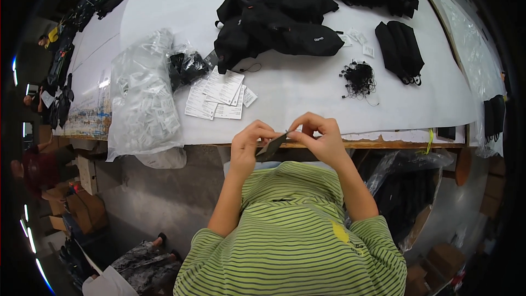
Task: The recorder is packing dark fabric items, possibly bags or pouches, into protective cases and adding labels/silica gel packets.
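Observation:
Just over the table's near edge, my left hand [251, 145] pinches a small dark hang tag [271, 147] that is tilted on edge. The thumb and forefinger of my right hand [320, 138] are pressed together at the tag's upper corner; a thin cord may be there, but it is too small to tell. Beyond my hands lie overlapping white printed cards [223, 89]. A heap of black fabric bags [274, 19] rests farther back. Toward the right is a tangled bunch of black tag strings [359, 78].
A clear plastic bag of white labels [145, 98] slumps over the table's front edge at left, beside a smaller bag of black pieces [187, 67]. Black pouches [399, 52] and small white labels [359, 38] lie right. Cardboard boxes [87, 211] and other people are off left.

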Demonstrator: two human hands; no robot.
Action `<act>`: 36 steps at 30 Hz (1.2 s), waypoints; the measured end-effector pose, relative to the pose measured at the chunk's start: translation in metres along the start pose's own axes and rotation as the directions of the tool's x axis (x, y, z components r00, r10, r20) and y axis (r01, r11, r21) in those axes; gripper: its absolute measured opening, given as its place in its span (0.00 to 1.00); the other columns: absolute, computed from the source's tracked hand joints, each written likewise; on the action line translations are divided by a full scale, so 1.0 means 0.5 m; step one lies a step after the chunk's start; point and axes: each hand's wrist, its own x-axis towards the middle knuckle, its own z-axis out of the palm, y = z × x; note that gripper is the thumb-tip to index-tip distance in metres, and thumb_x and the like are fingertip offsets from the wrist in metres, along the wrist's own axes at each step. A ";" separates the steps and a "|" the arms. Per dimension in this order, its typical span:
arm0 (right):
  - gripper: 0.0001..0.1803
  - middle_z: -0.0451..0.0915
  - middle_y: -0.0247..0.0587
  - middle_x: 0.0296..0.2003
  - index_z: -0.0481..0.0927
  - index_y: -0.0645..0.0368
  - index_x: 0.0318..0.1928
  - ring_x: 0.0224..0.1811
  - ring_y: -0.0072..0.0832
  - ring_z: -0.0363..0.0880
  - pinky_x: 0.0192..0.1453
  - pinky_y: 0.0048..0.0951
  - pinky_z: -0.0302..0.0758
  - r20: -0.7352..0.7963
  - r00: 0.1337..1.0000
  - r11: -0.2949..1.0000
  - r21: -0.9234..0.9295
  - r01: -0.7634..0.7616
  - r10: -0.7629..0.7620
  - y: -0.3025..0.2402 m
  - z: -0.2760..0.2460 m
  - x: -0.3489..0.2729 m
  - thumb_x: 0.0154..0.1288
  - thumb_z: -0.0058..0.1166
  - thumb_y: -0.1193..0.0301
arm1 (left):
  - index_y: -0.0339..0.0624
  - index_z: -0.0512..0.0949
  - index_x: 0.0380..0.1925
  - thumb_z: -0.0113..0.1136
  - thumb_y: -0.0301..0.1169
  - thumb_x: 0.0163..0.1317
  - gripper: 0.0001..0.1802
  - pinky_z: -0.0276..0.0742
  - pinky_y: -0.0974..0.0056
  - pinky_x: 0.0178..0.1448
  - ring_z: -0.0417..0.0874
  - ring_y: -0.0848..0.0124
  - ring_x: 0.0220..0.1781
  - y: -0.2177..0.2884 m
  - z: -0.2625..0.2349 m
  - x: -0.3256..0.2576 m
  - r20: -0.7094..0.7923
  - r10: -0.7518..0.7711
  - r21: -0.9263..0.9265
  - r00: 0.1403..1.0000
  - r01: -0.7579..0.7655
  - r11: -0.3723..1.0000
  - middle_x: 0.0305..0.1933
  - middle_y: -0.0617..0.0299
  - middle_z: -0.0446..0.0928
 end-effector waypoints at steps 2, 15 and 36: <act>0.06 0.66 0.26 0.11 0.79 0.60 0.28 0.14 0.12 0.56 0.20 0.19 0.53 0.086 0.995 0.998 -0.049 -0.044 0.048 0.006 -0.007 -0.007 0.53 0.63 0.71 | 0.35 0.79 0.35 0.51 0.30 0.65 0.10 0.64 0.75 0.35 0.69 0.79 0.32 -0.002 -0.006 0.002 0.046 -0.097 0.019 0.994 0.096 0.995 0.32 0.65 0.73; 0.07 0.64 0.23 0.12 0.80 0.61 0.35 0.15 0.11 0.57 0.19 0.17 0.52 0.063 0.972 0.923 0.304 -0.235 0.227 0.035 0.014 -0.019 0.63 0.54 0.69 | 0.38 0.70 0.31 0.52 0.28 0.65 0.06 0.63 0.77 0.32 0.66 0.85 0.28 -0.008 0.014 0.001 -0.006 -0.256 -0.046 0.967 0.256 0.966 0.27 0.70 0.68; 0.05 0.70 0.26 0.13 0.80 0.59 0.32 0.15 0.09 0.62 0.20 0.14 0.55 -0.126 0.986 0.992 -0.084 0.098 -0.108 -0.021 0.017 -0.002 0.57 0.61 0.71 | 0.37 0.72 0.30 0.55 0.29 0.63 0.07 0.65 0.75 0.35 0.69 0.80 0.29 0.034 0.011 0.075 0.003 0.022 0.148 1.000 -0.023 0.989 0.27 0.67 0.70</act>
